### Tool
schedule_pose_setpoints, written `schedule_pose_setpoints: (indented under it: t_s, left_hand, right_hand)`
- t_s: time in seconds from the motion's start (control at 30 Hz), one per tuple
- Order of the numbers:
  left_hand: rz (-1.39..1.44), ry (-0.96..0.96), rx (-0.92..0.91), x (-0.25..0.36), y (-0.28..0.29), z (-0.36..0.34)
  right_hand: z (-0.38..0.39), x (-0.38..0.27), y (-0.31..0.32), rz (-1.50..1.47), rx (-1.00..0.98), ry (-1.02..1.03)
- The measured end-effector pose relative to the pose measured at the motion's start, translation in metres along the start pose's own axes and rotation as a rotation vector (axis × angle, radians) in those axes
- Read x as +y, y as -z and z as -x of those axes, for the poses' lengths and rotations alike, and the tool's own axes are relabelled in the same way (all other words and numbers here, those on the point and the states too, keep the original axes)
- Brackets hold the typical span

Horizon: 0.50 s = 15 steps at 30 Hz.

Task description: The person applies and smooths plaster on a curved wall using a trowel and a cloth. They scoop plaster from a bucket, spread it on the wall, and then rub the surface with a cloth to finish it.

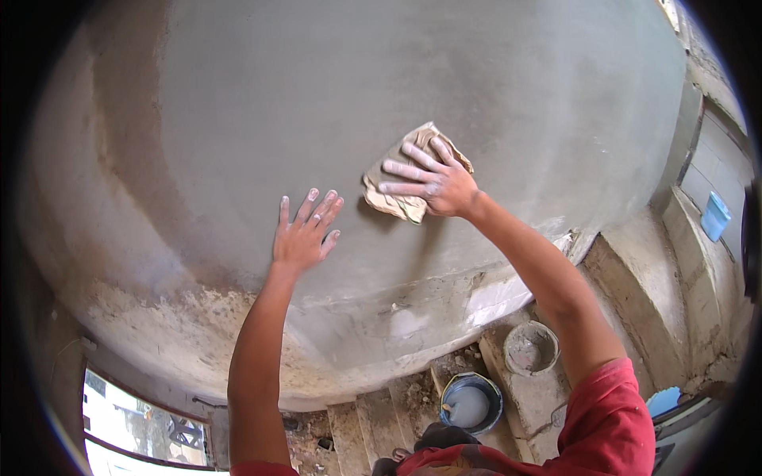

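A broad wall with smooth grey plaster (317,95) fills most of the view. My right hand (435,179) presses a crumpled piece of brown paper (394,205) flat against it, fingers spread over the sheet. The paper's creased edges stick out around the hand, and its underside is hidden. To the left and slightly lower, my left hand (305,235) is open with its fingers apart and holds nothing. It lies on or just off the plaster; I cannot tell which. Pale dust coats the fingertips of both hands.
Below the wall, steps (377,420) run along its foot. On them stand a dark bucket (494,386) holding greyish liquid and a round mortar-crusted container (556,341). A light blue container (715,216) is at the far right. A window (147,424) shows at lower left.
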<state>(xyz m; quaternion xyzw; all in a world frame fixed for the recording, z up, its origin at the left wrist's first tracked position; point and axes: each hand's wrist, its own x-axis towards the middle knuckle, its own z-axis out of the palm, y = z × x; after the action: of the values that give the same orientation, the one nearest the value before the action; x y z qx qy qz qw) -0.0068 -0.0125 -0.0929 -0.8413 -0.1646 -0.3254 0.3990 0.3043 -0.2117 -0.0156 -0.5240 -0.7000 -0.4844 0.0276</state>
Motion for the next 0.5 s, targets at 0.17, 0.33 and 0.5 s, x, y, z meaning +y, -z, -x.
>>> schedule_pose_setpoints:
  t_s: [0.17,0.33,0.5]
  left_hand:
    - [0.003,-0.075,0.045,-0.003,0.014,-0.014]
    - [0.014,-0.042,0.189,0.018,-0.004,-0.035]
    - [-0.036,-0.004,0.168,0.008,0.001,-0.026]
  right_hand:
    - [-0.022,0.112,0.040,0.171,0.280,-0.425]
    - [-0.048,0.228,0.056,0.298,0.680,-0.860]
    - [-0.039,0.030,0.002,0.045,0.545,-0.578]
